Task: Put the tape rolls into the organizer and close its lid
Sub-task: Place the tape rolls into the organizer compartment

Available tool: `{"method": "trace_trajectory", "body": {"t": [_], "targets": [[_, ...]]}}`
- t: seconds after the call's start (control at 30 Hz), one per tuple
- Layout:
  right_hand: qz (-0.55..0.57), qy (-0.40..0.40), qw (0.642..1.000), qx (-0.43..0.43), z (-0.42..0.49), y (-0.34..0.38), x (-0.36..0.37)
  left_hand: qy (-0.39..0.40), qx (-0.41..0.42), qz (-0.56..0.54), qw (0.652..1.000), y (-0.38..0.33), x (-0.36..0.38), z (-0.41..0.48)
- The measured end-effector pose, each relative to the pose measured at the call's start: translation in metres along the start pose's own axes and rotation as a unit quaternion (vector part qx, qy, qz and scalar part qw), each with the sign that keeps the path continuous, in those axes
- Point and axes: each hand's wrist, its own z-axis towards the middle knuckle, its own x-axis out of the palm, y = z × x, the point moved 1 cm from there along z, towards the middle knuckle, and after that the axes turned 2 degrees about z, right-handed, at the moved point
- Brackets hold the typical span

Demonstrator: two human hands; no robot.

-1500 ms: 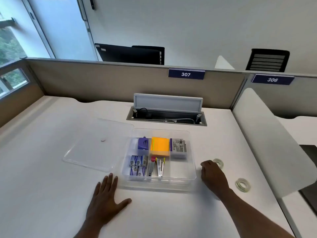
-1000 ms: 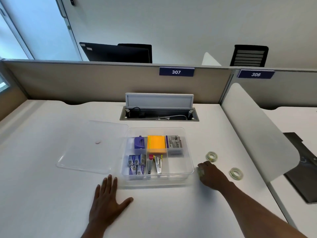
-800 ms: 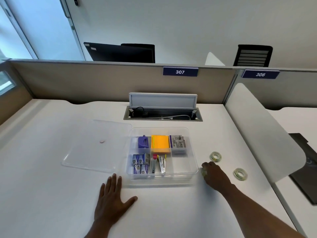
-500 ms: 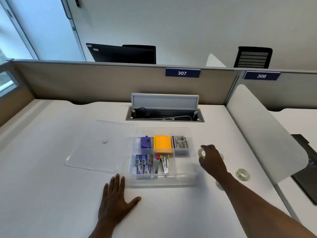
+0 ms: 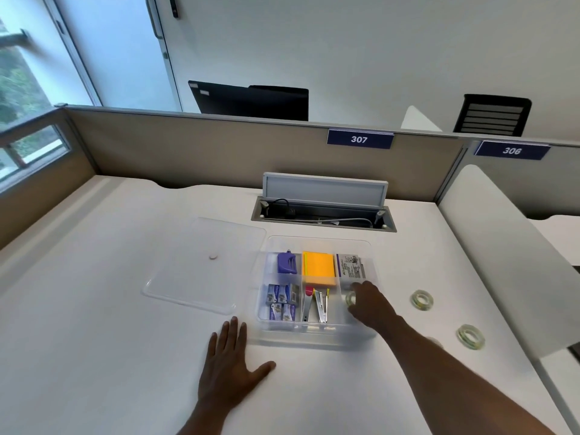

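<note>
Pinched between thumb and fingertips of the right hand (image 5: 368, 304), a clear tape roll (image 5: 350, 298) hangs over the front right compartment of the organizer (image 5: 314, 332); the hand hides most of the roll, so whether it already touches the compartment floor is hard to tell. The left hand (image 5: 227, 368) lies flat on the desk (image 5: 94, 309), fingers spread and holding nothing, just in front of the organizer's near left corner.

To do this step well, lower the roll until it sits flat on the floor of that empty cell, then let the fingers part and lift straight up, so the roll does not tip against the divider or ride up over the stapler tools (image 5: 317, 306) in the next cell. A roll lying flat probably leaves the lid free to seat later.

Two more rolls wait on the desk to the right of the organizer: one (image 5: 421, 299) near its right wall, another (image 5: 470, 336) further right and closer to the person. The lid (image 5: 201, 265) lies open and flat on the desk, along the organizer's left side.
</note>
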Motion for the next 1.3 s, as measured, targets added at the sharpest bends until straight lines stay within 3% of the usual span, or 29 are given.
{"method": "trace_trajectory", "body": {"t": [0.23, 0.5, 0.67, 0.77, 0.87, 1.0, 1.13, 1.2, 1.3], "targets": [[0.013, 0.050, 0.999, 0.005, 0.007, 0.011, 0.012, -0.003, 0.004, 0.004, 1.000, 0.001, -0.002, 0.000], [0.016, 0.018, 0.999, 0.038, 0.009, 0.013, 0.013, -0.009, 0.005, 0.004, 1.000, 0.001, -0.001, 0.000], [-0.007, -0.165, 0.983, 0.081, -0.001, 0.013, -0.002, -0.008, 0.006, 0.007, 1.000, 0.001, -0.002, 0.000], [0.007, -0.284, 0.952, 0.116, -0.008, 0.001, -0.019, -0.005, 0.007, 0.011, 1.000, 0.001, -0.001, 0.000], [0.075, -0.332, 0.916, 0.213, -0.022, -0.022, -0.031, -0.009, 0.004, 0.018, 1.000, 0.002, 0.001, 0.000], [-0.030, -0.214, 0.938, 0.270, -0.044, -0.062, -0.028, -0.012, -0.001, 0.020, 1.000, 0.003, 0.003, 0.001], [0.057, -0.097, 0.905, 0.409, -0.068, -0.085, -0.014, -0.017, -0.001, 0.010, 1.000, 0.003, 0.005, 0.001], [0.047, -0.043, 0.907, 0.415, -0.076, -0.084, -0.007, -0.019, -0.001, 0.008, 1.000, 0.002, 0.005, 0.001], [0.032, -0.054, 0.918, 0.392, -0.085, -0.081, -0.003, -0.019, 0.001, 0.001, 1.000, 0.002, 0.004, 0.002]]}}
